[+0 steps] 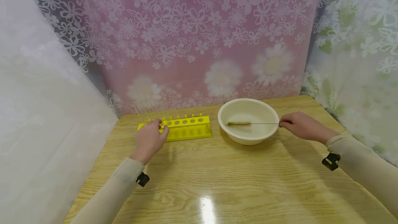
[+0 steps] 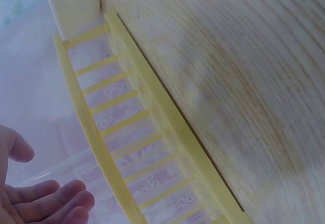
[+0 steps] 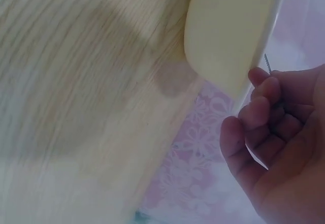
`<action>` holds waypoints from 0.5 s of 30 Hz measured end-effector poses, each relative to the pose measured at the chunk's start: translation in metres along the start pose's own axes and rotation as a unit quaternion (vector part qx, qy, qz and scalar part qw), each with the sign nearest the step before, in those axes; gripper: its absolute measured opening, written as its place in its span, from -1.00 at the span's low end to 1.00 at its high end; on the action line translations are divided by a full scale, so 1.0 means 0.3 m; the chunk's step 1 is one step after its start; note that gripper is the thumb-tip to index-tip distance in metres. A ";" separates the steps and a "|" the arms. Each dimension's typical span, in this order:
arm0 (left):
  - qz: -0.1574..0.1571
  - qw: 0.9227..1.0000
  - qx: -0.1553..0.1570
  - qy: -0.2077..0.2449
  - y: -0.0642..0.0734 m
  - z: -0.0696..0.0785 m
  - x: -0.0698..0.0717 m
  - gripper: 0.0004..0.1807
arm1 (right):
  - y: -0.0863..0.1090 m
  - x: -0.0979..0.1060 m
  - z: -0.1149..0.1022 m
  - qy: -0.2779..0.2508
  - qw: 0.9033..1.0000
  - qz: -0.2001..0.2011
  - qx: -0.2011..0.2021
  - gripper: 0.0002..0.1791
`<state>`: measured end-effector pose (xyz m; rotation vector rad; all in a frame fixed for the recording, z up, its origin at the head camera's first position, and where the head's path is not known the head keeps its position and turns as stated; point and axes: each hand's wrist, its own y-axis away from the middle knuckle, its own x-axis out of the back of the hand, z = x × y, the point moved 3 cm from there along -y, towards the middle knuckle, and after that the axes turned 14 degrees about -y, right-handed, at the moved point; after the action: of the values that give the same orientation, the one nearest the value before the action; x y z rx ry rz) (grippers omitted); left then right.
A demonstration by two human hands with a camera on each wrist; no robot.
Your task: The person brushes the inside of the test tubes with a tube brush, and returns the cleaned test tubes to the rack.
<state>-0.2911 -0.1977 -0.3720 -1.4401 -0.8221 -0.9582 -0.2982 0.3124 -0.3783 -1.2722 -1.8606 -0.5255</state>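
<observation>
My right hand (image 1: 300, 125) pinches the thin wire handle of a test tube brush (image 1: 239, 124) at the right rim of a cream bowl (image 1: 248, 141). The bristled end lies over the inside of the bowl. On the left, my left hand (image 1: 150, 137) is over the left end of a yellow test tube rack (image 1: 186, 134), hiding part of it. Several clear glass test tubes (image 1: 146, 108) stand upright at that end, just behind the hand. In the left wrist view, the thumb and the loosely bent fingers (image 2: 45, 201) are apart, with nothing between them.
The rack's right half shows round holes and a back row of yellow pegs (image 1: 186, 116). A wooden table (image 1: 199, 168) carries rack and bowl side by side. Floral curtains (image 1: 199, 44) hang behind and to the right, and a white sheet (image 1: 46, 113) hangs on the left.
</observation>
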 end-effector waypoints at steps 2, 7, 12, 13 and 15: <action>0.010 1.000 0.004 -0.005 -0.004 -0.003 0.000 -0.57 | -0.003 0.003 0.008 -0.022 1.000 0.001 -0.003 -0.81; 0.032 0.999 0.010 -0.019 -0.012 -0.008 0.002 -0.56 | -0.005 0.009 0.020 -0.059 0.998 0.006 -0.009 -0.75; 0.059 0.997 0.010 -0.043 -0.022 -0.007 0.005 -0.56 | 0.003 0.013 0.032 -0.108 0.993 0.003 -0.039 -0.70; 0.062 0.997 0.011 -0.046 -0.024 -0.008 0.006 -0.57 | 0.005 0.014 0.035 -0.119 0.992 0.002 -0.047 -0.69; 0.066 0.996 0.014 -0.050 -0.029 -0.008 0.006 -0.58 | 0.007 0.015 0.042 -0.135 0.989 0.001 -0.058 -0.69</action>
<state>-0.2985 -0.1993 -0.3667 -1.5085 -0.7997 -0.7780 -0.3018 0.3250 -0.3823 -1.4828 -2.0763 -0.4856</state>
